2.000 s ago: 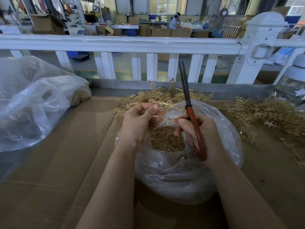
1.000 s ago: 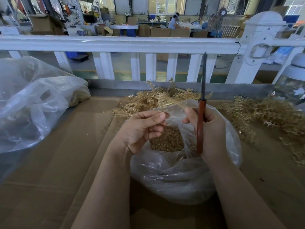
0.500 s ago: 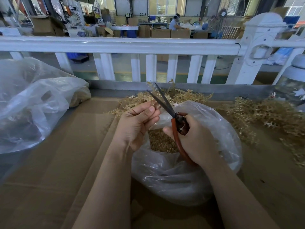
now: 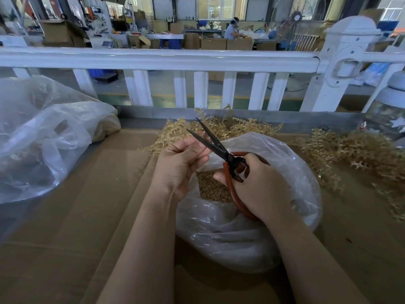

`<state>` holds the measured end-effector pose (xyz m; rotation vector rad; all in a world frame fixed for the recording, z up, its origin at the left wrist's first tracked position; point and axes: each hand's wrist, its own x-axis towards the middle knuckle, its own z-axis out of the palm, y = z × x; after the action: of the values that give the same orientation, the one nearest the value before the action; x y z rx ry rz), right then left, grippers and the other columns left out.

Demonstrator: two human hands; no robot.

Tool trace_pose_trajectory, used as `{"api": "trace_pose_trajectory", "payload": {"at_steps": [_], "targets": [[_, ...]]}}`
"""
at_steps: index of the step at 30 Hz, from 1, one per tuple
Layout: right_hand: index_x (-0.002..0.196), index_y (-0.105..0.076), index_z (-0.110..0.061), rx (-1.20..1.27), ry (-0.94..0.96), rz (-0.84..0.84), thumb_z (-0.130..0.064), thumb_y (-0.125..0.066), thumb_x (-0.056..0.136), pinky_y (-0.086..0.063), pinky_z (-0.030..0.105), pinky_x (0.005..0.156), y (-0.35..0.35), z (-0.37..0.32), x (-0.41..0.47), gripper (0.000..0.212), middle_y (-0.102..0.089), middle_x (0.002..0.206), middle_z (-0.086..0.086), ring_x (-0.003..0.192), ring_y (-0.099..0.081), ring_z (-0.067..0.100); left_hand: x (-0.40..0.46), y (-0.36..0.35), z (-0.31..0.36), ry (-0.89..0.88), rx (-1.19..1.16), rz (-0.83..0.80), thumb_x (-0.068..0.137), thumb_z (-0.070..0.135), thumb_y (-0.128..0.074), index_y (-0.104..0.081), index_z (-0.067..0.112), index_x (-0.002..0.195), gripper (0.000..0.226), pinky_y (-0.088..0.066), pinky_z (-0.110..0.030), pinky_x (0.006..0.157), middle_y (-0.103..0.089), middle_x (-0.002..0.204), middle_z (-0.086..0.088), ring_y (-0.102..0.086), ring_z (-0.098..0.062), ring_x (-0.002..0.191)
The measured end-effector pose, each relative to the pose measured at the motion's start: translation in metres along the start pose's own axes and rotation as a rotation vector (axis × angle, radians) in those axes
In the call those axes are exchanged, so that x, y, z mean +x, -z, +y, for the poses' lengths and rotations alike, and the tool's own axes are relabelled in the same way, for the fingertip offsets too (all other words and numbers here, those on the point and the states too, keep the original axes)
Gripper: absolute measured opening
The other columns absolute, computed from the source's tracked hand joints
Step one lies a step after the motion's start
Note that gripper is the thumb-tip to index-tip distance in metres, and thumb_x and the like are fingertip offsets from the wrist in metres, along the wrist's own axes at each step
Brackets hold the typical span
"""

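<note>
My right hand (image 4: 260, 189) grips red-handled scissors (image 4: 221, 153) whose dark blades stand apart, pointing up and left. My left hand (image 4: 179, 165) is held next to the blades with its fingers curled inward; whatever it pinches is too small to make out. Both hands hover over a clear plastic bag (image 4: 247, 233) whose mouth shows a heap of small golden cut pieces (image 4: 210, 189). Golden plastic sprigs (image 4: 219, 128) lie in a pile just behind the bag.
More golden sprigs (image 4: 350, 154) spread over the right side of the cardboard-covered table (image 4: 76, 238). A large crumpled clear bag (image 4: 39, 139) sits at the left. A white railing (image 4: 164, 60) runs along the far edge. A glass jar (image 4: 390, 115) stands at far right.
The scissors swung from upright down to a leftward slant and their blades spread apart beside my left hand. The golden sprig held up a second ago is out of sight.
</note>
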<state>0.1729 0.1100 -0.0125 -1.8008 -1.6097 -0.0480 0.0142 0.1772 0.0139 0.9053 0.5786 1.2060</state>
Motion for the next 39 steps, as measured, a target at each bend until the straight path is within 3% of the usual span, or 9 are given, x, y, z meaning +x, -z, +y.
{"api": "trace_pose_trajectory", "payload": {"at_steps": [14, 20, 25, 30, 33, 39], "targets": [[0.074, -0.048, -0.03, -0.097, 0.022, 0.085, -0.093, -0.029, 0.066, -0.027, 0.01, 0.051, -0.0015, 0.002, 0.0003, 0.066, -0.047, 0.061, -0.021, 0.054, -0.043, -0.007, 0.0007, 0.0003, -0.0003, 0.005, 0.024, 0.025, 0.07, 0.008, -0.068, -0.067, 0.004, 0.091, 0.022, -0.058, -0.018, 0.066, -0.076, 0.082, -0.004, -0.073, -0.011, 0.074], [0.073, -0.049, -0.029, -0.091, 0.031, 0.071, -0.093, -0.033, 0.066, -0.028, 0.01, 0.051, -0.0009, 0.0036, 0.0007, 0.066, -0.052, 0.062, -0.018, 0.055, -0.045, -0.005, 0.0004, 0.0003, -0.0003, 0.009, 0.028, 0.009, 0.08, 0.003, -0.064, -0.068, 0.006, 0.087, 0.009, -0.057, -0.018, 0.065, -0.076, 0.082, -0.004, -0.072, -0.01, 0.073], [0.076, -0.054, -0.028, -0.079, 0.034, 0.055, -0.093, -0.034, 0.065, -0.03, 0.01, 0.052, -0.0015, 0.004, 0.001, 0.069, -0.058, 0.066, -0.016, 0.057, -0.047, -0.004, 0.0012, 0.002, 0.0005, 0.006, 0.02, 0.011, 0.07, 0.008, -0.068, -0.067, 0.003, 0.091, 0.022, -0.058, -0.019, 0.065, -0.076, 0.084, -0.006, -0.072, -0.012, 0.074], [0.076, -0.053, -0.028, -0.105, 0.03, 0.082, -0.095, -0.029, 0.065, -0.028, 0.011, 0.05, -0.0003, 0.0026, -0.0001, 0.072, -0.054, 0.063, -0.018, 0.054, -0.045, -0.005, 0.001, 0.0047, 0.0008, -0.038, 0.127, 0.017, 0.075, 0.005, -0.069, -0.07, 0.008, 0.081, 0.007, -0.057, -0.021, 0.066, -0.075, 0.08, -0.007, -0.072, -0.015, 0.074], [0.075, -0.048, -0.03, -0.121, 0.022, 0.114, -0.094, -0.03, 0.066, -0.025, 0.012, 0.048, 0.0009, 0.0012, -0.0003, 0.068, -0.045, 0.059, -0.021, 0.053, -0.041, -0.007, 0.0003, 0.0036, -0.0003, -0.098, 0.256, -0.016, 0.086, -0.007, -0.062, -0.075, 0.015, 0.069, 0.03, -0.057, -0.021, 0.065, -0.074, 0.074, -0.004, -0.071, -0.014, 0.07], [0.072, -0.046, -0.03, -0.102, 0.031, 0.128, -0.092, -0.034, 0.068, -0.024, 0.011, 0.048, 0.0014, 0.0012, -0.001, 0.063, -0.042, 0.057, -0.022, 0.051, -0.04, -0.008, -0.0009, 0.0016, -0.0007, -0.13, 0.307, -0.053, 0.086, -0.01, -0.061, -0.073, 0.015, 0.069, 0.032, -0.057, -0.021, 0.065, -0.072, 0.069, -0.003, -0.071, -0.013, 0.068]]}}
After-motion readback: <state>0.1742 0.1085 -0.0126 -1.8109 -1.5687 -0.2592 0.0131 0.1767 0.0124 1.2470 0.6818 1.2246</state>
